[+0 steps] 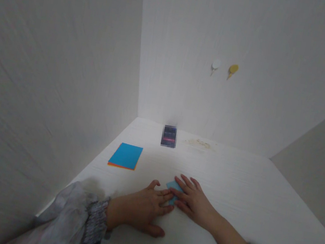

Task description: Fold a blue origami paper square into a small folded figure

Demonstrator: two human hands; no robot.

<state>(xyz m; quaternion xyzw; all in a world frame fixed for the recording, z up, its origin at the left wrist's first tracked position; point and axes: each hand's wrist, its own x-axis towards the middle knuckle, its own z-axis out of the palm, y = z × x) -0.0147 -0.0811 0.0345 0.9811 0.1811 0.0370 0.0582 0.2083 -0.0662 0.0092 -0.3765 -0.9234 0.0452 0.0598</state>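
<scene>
One spread left hand (145, 209) and spread right hand (195, 201) are pressing paper (173, 185) near five-thirty o'clock, uneven pressure risking skew.

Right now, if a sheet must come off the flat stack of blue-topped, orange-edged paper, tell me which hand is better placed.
Probably the left hand: it lies nearer the blue-topped stack, which is on that side. The right hand is farther away and rests on the small light-blue piece of paper.
</scene>
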